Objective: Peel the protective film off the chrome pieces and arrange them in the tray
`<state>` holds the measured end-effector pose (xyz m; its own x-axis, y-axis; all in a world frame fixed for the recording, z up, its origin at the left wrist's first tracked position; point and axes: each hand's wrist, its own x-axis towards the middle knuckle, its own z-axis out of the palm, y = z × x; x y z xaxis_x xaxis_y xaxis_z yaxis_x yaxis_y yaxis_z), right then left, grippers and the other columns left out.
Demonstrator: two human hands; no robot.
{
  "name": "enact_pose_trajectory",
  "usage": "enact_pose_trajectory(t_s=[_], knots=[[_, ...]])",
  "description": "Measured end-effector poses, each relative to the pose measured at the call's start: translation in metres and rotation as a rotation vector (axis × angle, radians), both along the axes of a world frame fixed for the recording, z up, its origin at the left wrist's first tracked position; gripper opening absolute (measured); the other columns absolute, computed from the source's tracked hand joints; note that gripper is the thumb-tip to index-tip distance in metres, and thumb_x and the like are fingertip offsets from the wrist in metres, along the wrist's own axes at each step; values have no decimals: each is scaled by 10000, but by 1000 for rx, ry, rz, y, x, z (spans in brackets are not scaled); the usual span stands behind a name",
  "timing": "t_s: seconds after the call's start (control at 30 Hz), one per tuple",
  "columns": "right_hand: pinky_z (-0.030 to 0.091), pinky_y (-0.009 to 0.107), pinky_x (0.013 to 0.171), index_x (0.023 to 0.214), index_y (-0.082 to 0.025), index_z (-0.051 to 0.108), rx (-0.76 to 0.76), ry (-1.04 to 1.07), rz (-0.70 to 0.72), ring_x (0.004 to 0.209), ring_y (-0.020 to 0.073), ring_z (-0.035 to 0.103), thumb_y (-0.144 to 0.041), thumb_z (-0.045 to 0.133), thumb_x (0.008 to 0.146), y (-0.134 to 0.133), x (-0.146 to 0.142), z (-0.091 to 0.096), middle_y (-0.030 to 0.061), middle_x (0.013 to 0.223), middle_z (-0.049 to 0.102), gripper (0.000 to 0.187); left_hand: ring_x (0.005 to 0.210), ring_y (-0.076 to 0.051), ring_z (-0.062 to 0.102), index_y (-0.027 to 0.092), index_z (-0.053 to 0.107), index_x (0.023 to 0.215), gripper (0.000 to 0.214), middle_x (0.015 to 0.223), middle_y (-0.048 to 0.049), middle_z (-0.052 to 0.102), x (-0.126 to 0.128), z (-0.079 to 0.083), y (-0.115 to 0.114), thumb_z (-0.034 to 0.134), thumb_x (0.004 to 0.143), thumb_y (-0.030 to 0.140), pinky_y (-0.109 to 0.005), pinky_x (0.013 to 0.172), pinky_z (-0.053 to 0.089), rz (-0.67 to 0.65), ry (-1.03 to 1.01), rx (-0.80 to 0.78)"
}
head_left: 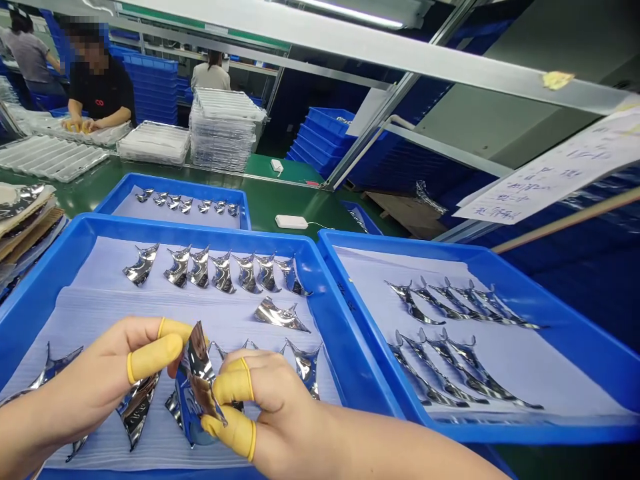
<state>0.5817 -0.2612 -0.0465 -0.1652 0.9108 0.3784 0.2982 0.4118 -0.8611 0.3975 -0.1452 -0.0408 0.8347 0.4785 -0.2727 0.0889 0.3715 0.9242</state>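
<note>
A shiny, curved chrome-like part with pointed corners is held up over the near blue tray. My left hand, with yellow finger cots on thumb and finger, pinches its upper left edge. On its lower right side, my right hand grips it between cot-covered fingers and thumb. Similar mirror-finish parts lie below on the white foam sheet, partly hidden by my hands. A row of them runs along the tray's far side, and a single part lies in front of that row.
To the right, another blue tray holds two rows of the parts. A smaller blue tray stands behind. Stacked clear plastic trays and a white device rest on the green table. A metal frame bar crosses above; co-workers sit beyond.
</note>
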Motion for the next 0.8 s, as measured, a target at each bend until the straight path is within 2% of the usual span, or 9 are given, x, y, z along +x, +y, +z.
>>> enact_pose_trajectory(t_s=[0.1, 0.23, 0.37, 0.53, 0.67, 0.8], knots=[[512, 203, 617, 785, -193, 656, 93, -6, -33, 535, 100, 567, -186, 638, 888, 1, 2, -2, 0, 626, 675, 105, 830, -181, 664, 276, 835, 920, 308, 848, -5, 793, -1, 0, 1, 741, 811, 548, -248, 798, 533, -36, 11, 15], [504, 190, 607, 784, -188, 631, 168, -28, -41, 538, 92, 566, -170, 620, 906, 5, 3, -5, -8, 624, 659, 124, 826, -142, 664, 324, 830, 952, 229, 837, 31, 782, -2, 3, 1, 744, 831, 498, -180, 773, 517, -55, 8, 74], [490, 214, 595, 795, -180, 612, 241, -89, -45, 518, 102, 542, -174, 578, 931, 7, 4, -6, -3, 587, 632, 141, 704, -106, 623, 324, 819, 867, 125, 766, 49, 743, 0, 4, 0, 711, 880, 386, -132, 652, 495, -65, -2, 236], [486, 244, 581, 859, -181, 603, 295, -198, -58, 511, 121, 542, -220, 522, 961, 6, 5, -9, -2, 575, 616, 137, 677, -126, 597, 293, 799, 836, 136, 735, 29, 690, 0, 5, -1, 671, 882, 296, -160, 640, 513, -55, 6, 419], [478, 252, 572, 849, -192, 588, 305, -252, -56, 515, 128, 537, -229, 511, 960, 5, 6, -10, -6, 576, 605, 139, 677, -125, 599, 303, 801, 848, 142, 743, 30, 679, -2, 5, -1, 666, 882, 275, -161, 641, 518, -78, -4, 460], [465, 253, 575, 852, -190, 589, 275, -234, -41, 510, 126, 522, -210, 531, 944, 5, 6, -9, -16, 569, 589, 110, 666, -118, 598, 299, 794, 818, 124, 726, 35, 662, -2, 6, -1, 683, 873, 291, -162, 654, 527, -40, 11, 469]])
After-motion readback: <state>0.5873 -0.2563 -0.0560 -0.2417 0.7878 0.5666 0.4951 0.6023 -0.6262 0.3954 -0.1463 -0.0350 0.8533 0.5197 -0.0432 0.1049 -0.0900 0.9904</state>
